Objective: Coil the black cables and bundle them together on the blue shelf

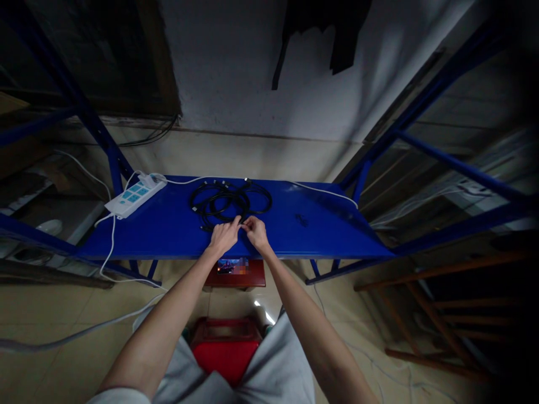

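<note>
Several coiled black cables [229, 197] with small light-tipped plugs lie overlapping on the blue shelf top [337, 235]. At their near edge, my left hand [225, 235] is closed on part of a black cable, its fingers bent and knuckles up. My right hand [256, 232] pinches the same cable just beside it, fingertips almost touching the left ones. A tiny pale bit shows between the fingertips, too small to name. To the right lies a small heap of thin black pieces [301, 220], apart from both hands.
A white power strip [135, 196] with blue sockets lies at the shelf's left end. A white cord [324, 191] runs along the back. Blue uprights stand at both sides. Below are a small reddish stool [255, 276] with a phone [231, 266] and a red seat [225, 356].
</note>
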Action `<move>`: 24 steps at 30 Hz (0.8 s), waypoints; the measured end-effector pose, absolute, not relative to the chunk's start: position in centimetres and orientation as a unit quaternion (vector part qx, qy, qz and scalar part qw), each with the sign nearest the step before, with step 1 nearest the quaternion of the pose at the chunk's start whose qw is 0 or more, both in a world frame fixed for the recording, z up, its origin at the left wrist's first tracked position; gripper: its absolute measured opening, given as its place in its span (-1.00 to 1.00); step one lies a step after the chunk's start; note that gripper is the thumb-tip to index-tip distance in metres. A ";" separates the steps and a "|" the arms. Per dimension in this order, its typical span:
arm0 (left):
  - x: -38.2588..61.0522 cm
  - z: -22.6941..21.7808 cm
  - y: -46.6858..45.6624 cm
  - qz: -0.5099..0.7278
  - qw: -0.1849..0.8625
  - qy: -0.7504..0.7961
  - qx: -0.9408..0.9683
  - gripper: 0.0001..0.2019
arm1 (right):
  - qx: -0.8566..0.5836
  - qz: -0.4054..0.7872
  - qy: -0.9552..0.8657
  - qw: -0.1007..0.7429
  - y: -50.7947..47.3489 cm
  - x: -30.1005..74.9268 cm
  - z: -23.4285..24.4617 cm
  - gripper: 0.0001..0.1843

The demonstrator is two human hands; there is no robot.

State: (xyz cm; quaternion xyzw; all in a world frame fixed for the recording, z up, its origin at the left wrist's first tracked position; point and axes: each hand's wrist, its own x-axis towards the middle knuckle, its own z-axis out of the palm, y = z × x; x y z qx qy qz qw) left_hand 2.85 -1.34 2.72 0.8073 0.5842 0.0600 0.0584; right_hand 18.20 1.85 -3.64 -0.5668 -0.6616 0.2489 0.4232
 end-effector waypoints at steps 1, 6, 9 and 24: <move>2.8 2.8 -1.3 0.059 0.060 0.582 0.809 -0.56 | -0.569 0.255 -0.658 0.422 1.9 18.1 -3.7 -0.90; 2.9 3.0 -1.3 0.054 0.066 0.588 0.804 -0.58 | -0.553 0.267 -0.669 0.420 1.5 18.2 -3.5 -0.90; 3.0 2.9 -1.4 0.058 0.059 0.591 0.803 -0.60 | -0.546 0.270 -0.680 0.408 1.3 18.4 -3.3 -0.88; 3.0 3.0 -1.4 0.048 0.040 0.589 0.806 -0.59 | -0.550 0.217 -0.669 0.451 1.0 18.2 -2.4 -0.92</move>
